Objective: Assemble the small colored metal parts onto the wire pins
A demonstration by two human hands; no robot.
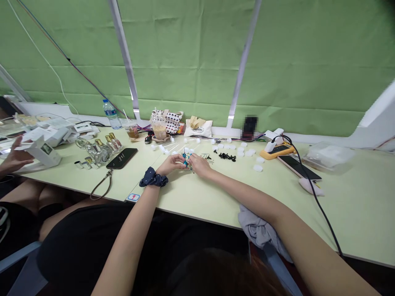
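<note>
Over the table's middle, my left hand [173,163], with a dark blue dotted scrunchie [153,177] on its wrist, pinches a small shiny blue piece [184,156] with thin metallic parts. My right hand [200,165] meets it from the other side, fingers closed at the blue parts. The fingers partly hide the piece, and its exact kind is too small to tell. Just right of my hands lie thin metal bits [206,156] and a cluster of small black pieces [227,157]. White round caps [258,168] and thin clear tubes with white ends are scattered behind.
At left are glass bottles [100,153], a dark phone [121,158] with a strap, and a co-worker's hand [15,158] at a white box [46,153]. Drinks [159,130] stand behind. On the right lie a yellow device [277,151], another phone [298,167] and a black cable [321,209].
</note>
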